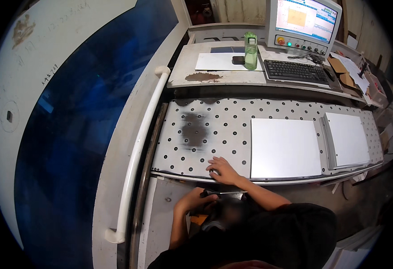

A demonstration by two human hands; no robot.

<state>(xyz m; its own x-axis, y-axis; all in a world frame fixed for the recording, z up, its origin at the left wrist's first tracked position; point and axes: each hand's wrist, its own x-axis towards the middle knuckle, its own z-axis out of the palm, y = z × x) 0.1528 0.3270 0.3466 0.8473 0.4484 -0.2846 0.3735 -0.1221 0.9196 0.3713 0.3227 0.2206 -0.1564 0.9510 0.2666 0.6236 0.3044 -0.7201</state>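
Note:
Low in front of my body, my left hand (pixel 193 201) is closed around the dark end of a slim tool (pixel 232 193), whose thin metal shaft points right. The exact kind of tool is unclear. My right hand (pixel 224 171) reaches over the front edge of a pale table (pixel 225 154) dotted with dark round studs, fingers spread and bent at its surface. A small dark spot shows under the fingertips; whether it is a stud or a loose piece I cannot make out. Just right of that hand lies a flat white sheet (pixel 286 150).
A stack of white sheets (pixel 349 139) sits farther right. Behind the table are a keyboard (pixel 296 71), a green bottle (pixel 250 56) and a control screen (pixel 304 22). At left stands a machine with a blue window (pixel 84 94) and a long white handle (pixel 138 152).

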